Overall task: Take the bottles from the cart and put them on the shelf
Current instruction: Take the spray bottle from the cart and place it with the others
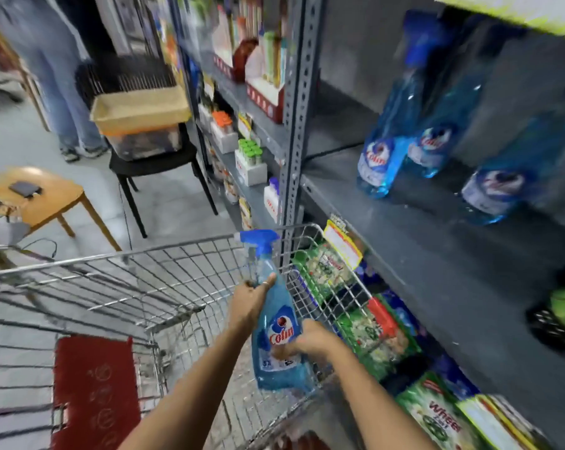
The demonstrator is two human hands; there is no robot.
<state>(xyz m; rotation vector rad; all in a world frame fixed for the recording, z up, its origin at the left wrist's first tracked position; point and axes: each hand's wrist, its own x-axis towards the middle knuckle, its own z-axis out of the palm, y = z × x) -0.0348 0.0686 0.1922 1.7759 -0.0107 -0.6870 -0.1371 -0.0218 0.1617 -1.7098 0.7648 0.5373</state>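
Observation:
A blue Colin spray bottle (pixel 276 316) with a blue trigger top is held upright over the wire cart (pixel 119 277). My left hand (pixel 248 303) grips its neck from the left. My right hand (pixel 310 344) wraps around its lower body at the label. On the grey metal shelf (pixel 420 241) to the right stand three more blue Colin bottles: one at the front left (pixel 385 147), one just behind it (pixel 443 138), one further right (pixel 508 186). The cart's basket looks bare beneath the bottle.
Green detergent packs (pixel 372 332) fill the lower shelf beside the cart. A grey upright post (pixel 294 125) divides the shelving. A black chair with a tub (pixel 145 134), a wooden stool (pixel 44 196) and a standing person (pixel 63 92) are in the aisle at left.

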